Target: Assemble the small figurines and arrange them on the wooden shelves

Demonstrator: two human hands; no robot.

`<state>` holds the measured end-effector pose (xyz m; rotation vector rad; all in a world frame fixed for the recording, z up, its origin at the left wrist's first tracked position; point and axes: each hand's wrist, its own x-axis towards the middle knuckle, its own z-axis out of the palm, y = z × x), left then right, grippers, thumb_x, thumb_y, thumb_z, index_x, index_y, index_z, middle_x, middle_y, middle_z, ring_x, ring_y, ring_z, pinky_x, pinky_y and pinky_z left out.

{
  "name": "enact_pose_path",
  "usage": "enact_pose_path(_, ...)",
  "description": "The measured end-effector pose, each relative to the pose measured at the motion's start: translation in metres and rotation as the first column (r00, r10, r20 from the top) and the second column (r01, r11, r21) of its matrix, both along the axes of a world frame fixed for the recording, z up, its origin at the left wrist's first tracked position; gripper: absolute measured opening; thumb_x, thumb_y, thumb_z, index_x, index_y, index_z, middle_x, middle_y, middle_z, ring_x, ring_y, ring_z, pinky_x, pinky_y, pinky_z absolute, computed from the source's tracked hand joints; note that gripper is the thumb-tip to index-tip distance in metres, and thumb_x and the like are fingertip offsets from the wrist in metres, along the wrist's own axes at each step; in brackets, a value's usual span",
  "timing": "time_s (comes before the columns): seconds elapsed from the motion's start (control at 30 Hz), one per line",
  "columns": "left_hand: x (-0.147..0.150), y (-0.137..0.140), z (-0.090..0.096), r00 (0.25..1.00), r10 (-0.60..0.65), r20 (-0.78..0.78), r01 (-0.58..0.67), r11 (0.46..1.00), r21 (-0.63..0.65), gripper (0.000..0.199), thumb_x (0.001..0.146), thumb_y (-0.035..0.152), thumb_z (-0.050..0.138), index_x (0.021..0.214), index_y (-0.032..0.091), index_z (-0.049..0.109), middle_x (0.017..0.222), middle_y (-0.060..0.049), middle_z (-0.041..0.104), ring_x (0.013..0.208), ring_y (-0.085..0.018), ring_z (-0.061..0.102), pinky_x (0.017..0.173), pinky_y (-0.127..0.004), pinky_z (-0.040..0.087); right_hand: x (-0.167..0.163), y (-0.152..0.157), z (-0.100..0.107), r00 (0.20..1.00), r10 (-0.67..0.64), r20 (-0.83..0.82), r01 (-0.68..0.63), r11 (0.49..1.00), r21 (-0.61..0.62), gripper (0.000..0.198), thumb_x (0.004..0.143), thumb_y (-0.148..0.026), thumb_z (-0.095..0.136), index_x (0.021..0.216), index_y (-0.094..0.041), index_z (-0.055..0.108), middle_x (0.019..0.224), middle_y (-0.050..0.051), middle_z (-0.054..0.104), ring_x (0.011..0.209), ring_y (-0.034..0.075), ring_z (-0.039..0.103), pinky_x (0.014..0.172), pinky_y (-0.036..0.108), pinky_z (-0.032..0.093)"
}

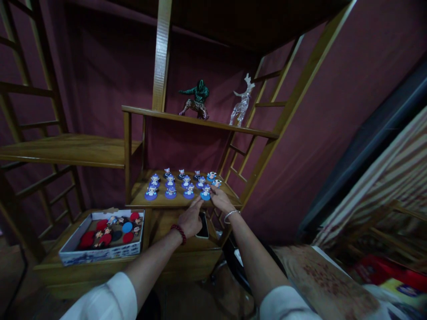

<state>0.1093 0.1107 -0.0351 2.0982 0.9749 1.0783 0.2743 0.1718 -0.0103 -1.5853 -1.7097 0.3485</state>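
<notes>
A small cartoon figurine (205,192) on a light blue round base stands at the front right of the lower shelf. My right hand (220,200), with a silver bracelet, has its fingers closed on the figurine's right side. My left hand (190,220), with a red bead bracelet, reaches to the base from the front left, its fingertips together at the rim. Beside it are purple-based figurines (188,191) in rows, with dark-based figurines (181,174) behind. Two blue-and-white figurines (216,183) lie partly behind my right hand.
A cardboard box (100,255) of loose figurines and round bases sits lower left. Below the shelf (160,203) lies a dark phone (203,226). Above stand a green crouching statue (199,98) and a clear deer ornament (243,103). Wooden posts frame the shelves.
</notes>
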Motion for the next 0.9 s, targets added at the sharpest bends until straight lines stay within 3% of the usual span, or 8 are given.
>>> enact_pose_path(0.23, -0.001, 0.001, -0.002, 1.0, -0.008, 0.0, 0.008, 1.0, 0.013, 0.07, 0.057, -0.004, 0.04, 0.123, 0.017, 0.04, 0.137, -0.002, 0.029, 0.119, -0.019, 0.035, 0.103, -0.03, 0.025, 0.0, -0.003, -0.001, 0.998, -0.063, -0.013, 0.063, 0.998, 0.004, 0.034, 0.07, -0.015, 0.048, 0.1, -0.026, 0.059, 0.085, 0.0, 0.064, 0.085, 0.02, 0.058, 0.081, 0.034, 0.042)
enact_pose_path(0.4, -0.002, 0.0, 0.001, 0.999, 0.004, -0.055, -0.002, 0.999, 0.043, 0.07, 0.057, -0.005, 0.039, 0.123, 0.018, 0.039, 0.137, -0.002, 0.029, 0.119, -0.019, 0.035, 0.102, -0.03, 0.027, 0.001, -0.014, -0.001, 0.985, 0.06, -0.162, -0.059, 0.998, 0.014, 0.036, 0.073, -0.013, 0.042, 0.106, -0.021, 0.055, 0.095, 0.003, 0.063, 0.089, 0.015, 0.057, 0.086, 0.031, 0.042)
enact_pose_path(0.53, -0.003, -0.004, 0.006, 0.994, 0.016, -0.11, -0.012, 0.999, 0.029, 0.071, 0.056, -0.005, 0.039, 0.124, 0.017, 0.038, 0.137, -0.003, 0.028, 0.12, -0.019, 0.035, 0.102, -0.03, 0.027, -0.001, -0.023, -0.001, 0.963, 0.114, -0.245, -0.113, 0.993, 0.018, 0.046, 0.066, -0.007, 0.044, 0.11, -0.017, 0.051, 0.102, 0.005, 0.059, 0.094, 0.013, 0.055, 0.087, 0.028, 0.042)
enact_pose_path(0.9, -0.003, -0.001, 0.004, 0.98, 0.006, -0.199, 0.0, 0.999, 0.033, 0.073, 0.056, -0.004, 0.04, 0.126, 0.019, 0.033, 0.139, -0.001, 0.023, 0.12, -0.016, 0.034, 0.101, -0.027, 0.029, -0.006, -0.031, 0.004, 0.994, 0.098, 0.053, -0.101, 0.994, 0.047, 0.044, 0.067, -0.029, 0.058, 0.11, -0.021, 0.051, 0.094, 0.003, 0.062, 0.087, 0.016, 0.057, 0.079, 0.028, 0.044)
